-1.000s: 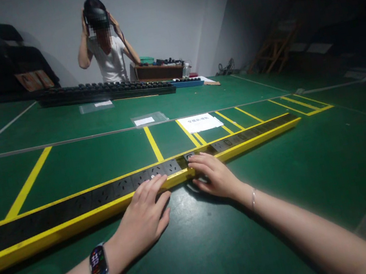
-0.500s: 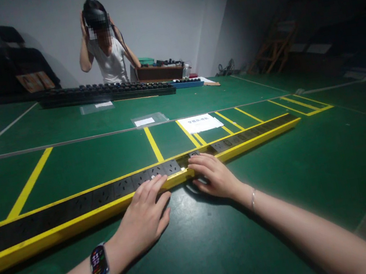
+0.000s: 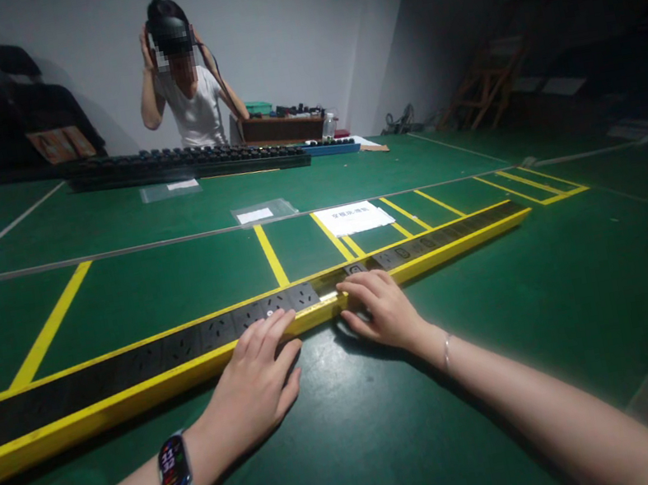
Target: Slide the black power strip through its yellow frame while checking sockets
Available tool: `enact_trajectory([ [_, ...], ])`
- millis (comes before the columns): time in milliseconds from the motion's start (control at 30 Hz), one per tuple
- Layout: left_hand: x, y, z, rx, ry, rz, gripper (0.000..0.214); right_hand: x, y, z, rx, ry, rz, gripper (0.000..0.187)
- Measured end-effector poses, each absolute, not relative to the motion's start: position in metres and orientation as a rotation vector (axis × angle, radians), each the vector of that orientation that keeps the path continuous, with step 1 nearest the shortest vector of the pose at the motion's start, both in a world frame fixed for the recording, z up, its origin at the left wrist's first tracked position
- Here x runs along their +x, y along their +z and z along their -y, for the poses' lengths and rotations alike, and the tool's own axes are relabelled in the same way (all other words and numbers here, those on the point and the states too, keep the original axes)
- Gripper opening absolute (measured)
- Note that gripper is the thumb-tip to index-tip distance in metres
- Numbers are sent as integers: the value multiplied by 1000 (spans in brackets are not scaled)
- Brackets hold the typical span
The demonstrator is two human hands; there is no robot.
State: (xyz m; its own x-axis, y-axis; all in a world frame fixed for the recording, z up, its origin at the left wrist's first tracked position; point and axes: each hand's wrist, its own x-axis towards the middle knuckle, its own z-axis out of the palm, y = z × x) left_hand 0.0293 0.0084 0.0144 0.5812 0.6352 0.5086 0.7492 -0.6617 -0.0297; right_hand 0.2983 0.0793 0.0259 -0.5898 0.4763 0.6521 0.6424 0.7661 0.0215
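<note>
The rail [image 3: 312, 317] lies slantwise across the counter [image 3: 348, 447], its channel facing up, probably so that the black sockets [image 3: 189, 347] can be reached from above. A short gap parts the left-hand run from a single module [image 3: 355, 269] farther right, inside the channel.

The left hand [image 3: 262, 370] drapes over the near rim, perhaps to steady the rail; its fingers lie nearly straight and loosely open, tips at the sockets beside the gap, thumb apart, pinching nothing. The right hand [image 3: 383, 311] is half open, its fingers bent over the rim just beside the module, seemingly to get at it, with the thumb apart in front. Whether those tips touch the module cannot be told.
</note>
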Motion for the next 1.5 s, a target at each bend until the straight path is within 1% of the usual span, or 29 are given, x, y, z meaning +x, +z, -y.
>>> enact_trajectory([
  [300, 30, 16, -8, -2577, -682, 1155, 26, 298, 25, -78, -992, -399, 2237, 33],
  [767, 30, 16, -8, -2575, -686, 1156, 26, 299, 23, -80, -1133, -445, 2138, 32],
  [967, 31, 14, -8, -2574, -694, 1161, 26, 295, 22, -81, -985, -352, 2284, 28],
  [1100, 32, 13, -8, -2567, -707, 1156, 26, 294, 20, -86, -1022, -356, 2361, 19],
  [1267, 29, 12, -9, -2561, -710, 1144, 28, 299, 17, -95, -1028, -437, 2388, 26],
  [1500, 25, 11, -8, -2541, -719, 1142, 33, 318, 15, -106, -978, -417, 2392, 21],
])
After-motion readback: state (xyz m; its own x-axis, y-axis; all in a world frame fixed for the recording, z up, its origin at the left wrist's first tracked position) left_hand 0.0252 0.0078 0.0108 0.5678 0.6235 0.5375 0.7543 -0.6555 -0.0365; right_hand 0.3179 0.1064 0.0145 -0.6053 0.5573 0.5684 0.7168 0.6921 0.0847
